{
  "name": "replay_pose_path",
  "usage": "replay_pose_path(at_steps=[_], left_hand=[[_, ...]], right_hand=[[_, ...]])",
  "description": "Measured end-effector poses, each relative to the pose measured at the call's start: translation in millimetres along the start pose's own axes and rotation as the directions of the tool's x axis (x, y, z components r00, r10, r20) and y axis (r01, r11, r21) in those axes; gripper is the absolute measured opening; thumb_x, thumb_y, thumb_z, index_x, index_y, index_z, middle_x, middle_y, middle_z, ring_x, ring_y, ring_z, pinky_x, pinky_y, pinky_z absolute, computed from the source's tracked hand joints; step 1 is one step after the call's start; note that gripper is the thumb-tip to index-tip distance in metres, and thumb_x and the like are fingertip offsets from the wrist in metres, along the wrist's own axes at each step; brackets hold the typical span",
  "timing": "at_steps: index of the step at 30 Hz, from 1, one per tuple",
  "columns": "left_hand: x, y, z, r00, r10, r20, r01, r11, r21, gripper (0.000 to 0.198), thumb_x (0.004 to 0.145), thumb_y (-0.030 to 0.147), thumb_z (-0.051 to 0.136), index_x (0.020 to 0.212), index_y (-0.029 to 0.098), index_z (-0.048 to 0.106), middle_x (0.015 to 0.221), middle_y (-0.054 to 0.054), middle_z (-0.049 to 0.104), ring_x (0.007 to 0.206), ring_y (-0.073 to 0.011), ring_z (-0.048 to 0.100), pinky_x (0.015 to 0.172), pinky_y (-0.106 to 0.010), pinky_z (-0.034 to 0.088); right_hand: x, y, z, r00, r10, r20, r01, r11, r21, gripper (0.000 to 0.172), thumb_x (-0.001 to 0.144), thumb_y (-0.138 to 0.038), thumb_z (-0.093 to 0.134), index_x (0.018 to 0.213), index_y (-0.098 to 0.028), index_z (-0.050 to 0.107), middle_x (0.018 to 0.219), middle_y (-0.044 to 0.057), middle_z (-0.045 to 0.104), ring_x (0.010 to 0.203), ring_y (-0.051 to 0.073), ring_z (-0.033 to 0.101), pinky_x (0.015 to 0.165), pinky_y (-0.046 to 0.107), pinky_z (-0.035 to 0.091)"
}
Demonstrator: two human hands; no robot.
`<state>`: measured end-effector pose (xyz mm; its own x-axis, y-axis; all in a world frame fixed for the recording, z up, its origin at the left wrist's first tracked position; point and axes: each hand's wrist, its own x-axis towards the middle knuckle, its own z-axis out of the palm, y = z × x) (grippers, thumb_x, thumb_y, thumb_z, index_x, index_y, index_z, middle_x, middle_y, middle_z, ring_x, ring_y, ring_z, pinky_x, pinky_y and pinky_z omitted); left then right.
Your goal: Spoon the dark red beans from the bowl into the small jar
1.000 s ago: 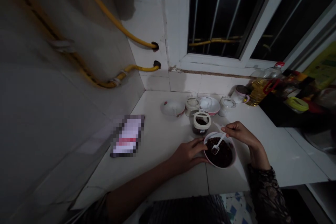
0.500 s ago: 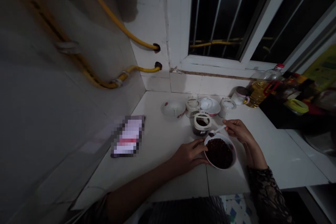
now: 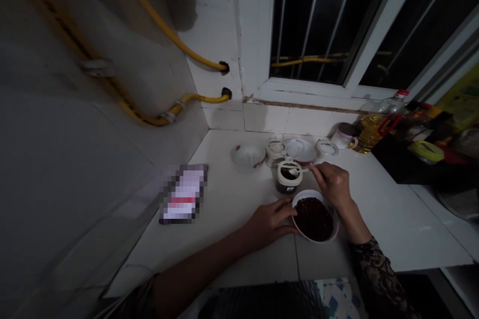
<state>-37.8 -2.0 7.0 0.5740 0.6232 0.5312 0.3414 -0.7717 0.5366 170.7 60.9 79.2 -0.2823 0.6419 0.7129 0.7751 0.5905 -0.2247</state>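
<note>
My left hand (image 3: 271,220) grips the left rim of a white bowl (image 3: 310,194) that stands on the counter. Dark reddish-brown flakes, like crushed chili (image 3: 313,218), fill much of the bowl. Between the fingers of my right hand (image 3: 334,183) is the handle of a small white spoon (image 3: 295,171). Its bowl end is at the mouth of a seasoning jar (image 3: 287,183) with dark contents, just behind the bowl; how deep it reaches is hard to tell.
Behind the jar are a pale bowl (image 3: 245,155), two more seasoning jars (image 3: 276,155) (image 3: 326,148) and a white dish (image 3: 307,152). An oil bottle (image 3: 368,129) and a lidded mug (image 3: 342,138) stand right, beside a dark box (image 3: 396,162). A blurred-out flat item (image 3: 184,194) lies left.
My right hand has moved the spoon up and left, from above the bowl's rim to the mouth of the dark jar. My left hand stays on the bowl.
</note>
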Motion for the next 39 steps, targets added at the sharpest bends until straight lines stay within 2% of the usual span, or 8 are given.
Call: replay_pose_path(at_steps=[2,5,8,10,13,15,36,39], left_hand=[[0,0,-0.1,1.0,0.008,-0.004,-0.008,1.0,0.003,0.037,0.089,0.049,0.052,0.107,0.017,0.058,0.119,-0.013,0.059,0.109,-0.0221,0.062,0.087,-0.03,0.053],[1,0,0.1,1.0,0.015,-0.006,-0.015,1.0,0.007,0.037,0.089,0.05,0.051,0.107,0.018,0.057,0.12,-0.013,0.059,0.11,-0.0219,0.061,0.088,-0.03,0.053],[0,-1,0.9,1.0,0.018,-0.004,-0.018,1.0,0.019,0.037,0.09,0.05,0.05,0.108,0.018,0.057,0.122,-0.013,0.058,0.114,-0.0221,0.059,0.09,-0.031,0.052],[0,-1,1.6,1.0,0.011,0.005,-0.011,1.0,0.027,0.037,0.09,0.049,0.05,0.109,0.018,0.057,0.122,-0.013,0.057,0.114,-0.0218,0.059,0.09,-0.031,0.052],[0,-2,1.9,1.0,-0.01,0.02,0.009,0.999,0.036,0.036,0.089,0.05,0.051,0.11,0.02,0.056,0.123,-0.011,0.057,0.112,-0.0207,0.06,0.089,-0.031,0.053],[0,-2,1.7,0.999,-0.021,0.025,0.02,0.999,0.041,0.036,0.089,0.05,0.052,0.109,0.021,0.057,0.123,-0.011,0.057,0.111,-0.0204,0.061,0.088,-0.03,0.053],[0,-1,1.8,0.998,-0.032,0.049,0.03,0.999,0.045,0.035,0.09,0.049,0.051,0.107,0.02,0.056,0.123,-0.013,0.057,0.109,-0.0225,0.062,0.085,-0.033,0.056],[0,-1,1.7,0.998,-0.037,0.055,0.034,0.998,0.044,0.033,0.09,0.047,0.052,0.109,0.02,0.056,0.124,-0.012,0.056,0.11,-0.0219,0.061,0.085,-0.032,0.055]], right_hand=[[0,8,-13,0.994,0.105,-0.006,-0.103,0.986,0.13,0.038,0.09,-0.039,0.052,0.064,-0.014,0.064,0.056,0.002,0.059,0.048,0.01,0.047,0.052,0.022,0.035],[-3,21,-35,0.944,0.243,0.225,-0.303,0.907,0.293,0.044,0.086,-0.045,0.055,0.053,-0.016,0.053,0.049,-0.003,0.044,0.047,0.009,0.039,0.05,0.021,0.033],[-9,27,-46,0.809,0.209,0.55,-0.433,0.844,0.316,0.05,0.082,-0.051,0.057,0.049,-0.016,0.045,0.049,-0.004,0.033,0.048,0.008,0.031,0.047,0.022,0.027],[-13,25,-44,0.699,0.175,0.693,-0.488,0.826,0.284,0.051,0.08,-0.054,0.057,0.049,-0.015,0.045,0.05,-0.005,0.03,0.048,0.007,0.028,0.046,0.021,0.024],[-18,18,-35,0.562,0.127,0.817,-0.533,0.811,0.241,0.05,0.08,-0.057,0.055,0.055,-0.014,0.056,0.05,-0.005,0.034,0.049,0.007,0.029,0.046,0.021,0.025],[-19,15,-31,0.518,0.12,0.847,-0.567,0.789,0.235,0.049,0.081,-0.057,0.052,0.061,-0.013,0.061,0.05,-0.005,0.039,0.048,0.008,0.032,0.046,0.021,0.026],[-18,21,-34,0.508,0.138,0.85,-0.645,0.715,0.27,0.05,0.08,-0.058,0.055,0.055,-0.014,0.057,0.046,-0.004,0.042,0.045,0.007,0.033,0.046,0.021,0.03],[-18,22,-33,0.49,0.138,0.861,-0.653,0.712,0.258,0.05,0.08,-0.058,0.055,0.055,-0.014,0.056,0.046,-0.005,0.04,0.045,0.007,0.032,0.046,0.021,0.028]])
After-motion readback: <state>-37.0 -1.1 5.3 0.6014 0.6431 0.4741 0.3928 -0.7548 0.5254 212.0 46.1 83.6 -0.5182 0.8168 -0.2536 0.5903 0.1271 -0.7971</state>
